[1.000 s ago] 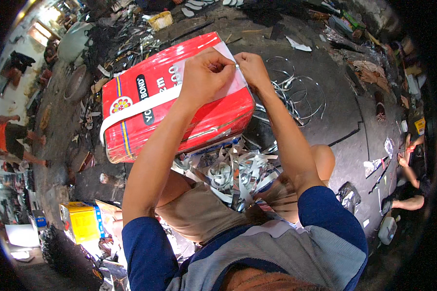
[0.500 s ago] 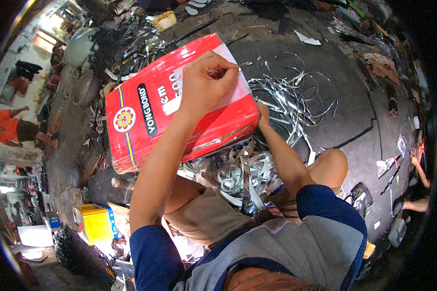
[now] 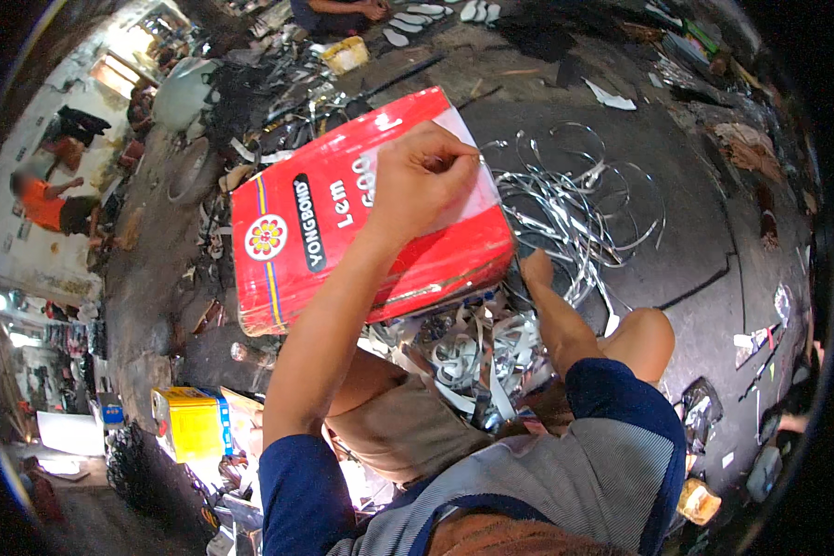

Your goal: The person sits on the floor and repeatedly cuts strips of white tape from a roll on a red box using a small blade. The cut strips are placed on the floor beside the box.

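Observation:
A red box (image 3: 394, 296) with printed lettering and a flower emblem lies before me, tilted in view. My left hand (image 3: 426, 181) rests over its top, thumb and forefinger pinched together near the far right edge. Whatever sits in that pinch is too small to make out. Under this hand lies a pale pinkish sheet or panel (image 3: 454, 202). Just off the box's near right corner is my right hand (image 3: 537, 270), fingers curled and closed, their contents hidden. Beyond it spreads a tangle of shiny silver strips (image 3: 579, 218) on the dark floor.
White and silver strips (image 3: 491, 361) pile up between my legs and the box. A yellow tin (image 3: 190, 424) stands at the left. A yellow container (image 3: 346, 56) and pale sole-shaped pieces (image 3: 417, 20) lie far off, near another person (image 3: 343, 11). Someone in orange (image 3: 46, 204) is at the left.
The view has shifted, so the scene sits lower and further right. My right hand has come nearer me, away from the box's corner. A white patch beside my left wrist no longer shows.

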Motion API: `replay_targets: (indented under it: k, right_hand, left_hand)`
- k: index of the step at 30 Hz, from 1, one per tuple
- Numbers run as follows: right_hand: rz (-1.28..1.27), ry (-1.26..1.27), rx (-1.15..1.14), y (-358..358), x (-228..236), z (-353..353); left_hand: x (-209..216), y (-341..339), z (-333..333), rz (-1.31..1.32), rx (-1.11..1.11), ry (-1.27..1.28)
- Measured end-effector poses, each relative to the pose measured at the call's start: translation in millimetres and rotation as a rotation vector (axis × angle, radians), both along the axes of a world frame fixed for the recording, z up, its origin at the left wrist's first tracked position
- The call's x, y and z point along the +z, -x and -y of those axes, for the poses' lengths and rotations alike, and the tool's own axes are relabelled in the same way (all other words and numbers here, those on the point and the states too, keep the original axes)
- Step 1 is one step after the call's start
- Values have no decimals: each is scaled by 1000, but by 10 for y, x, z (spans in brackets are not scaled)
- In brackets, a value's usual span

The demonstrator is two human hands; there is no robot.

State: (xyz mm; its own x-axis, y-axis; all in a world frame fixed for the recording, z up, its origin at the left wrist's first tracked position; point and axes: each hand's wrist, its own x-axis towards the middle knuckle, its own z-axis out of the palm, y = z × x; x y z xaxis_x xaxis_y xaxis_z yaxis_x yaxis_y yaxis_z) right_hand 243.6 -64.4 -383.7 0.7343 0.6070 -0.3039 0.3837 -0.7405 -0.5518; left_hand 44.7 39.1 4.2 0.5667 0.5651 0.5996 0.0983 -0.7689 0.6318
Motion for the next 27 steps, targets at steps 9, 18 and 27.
replay_targets:
  k: [9, 18, 27]
  right_hand:
    - [62, 42, 107, -56, 192, 38]
    - [206, 137, 120, -392, 63, 196]
    - [282, 130, 293, -330, 12, 276]
  left_hand:
    - [62, 129, -18, -34, -170, -393]
    - [-8, 289, 9, -56, -138, -436]
    - [-35, 344, 174, -280, 127, -665]
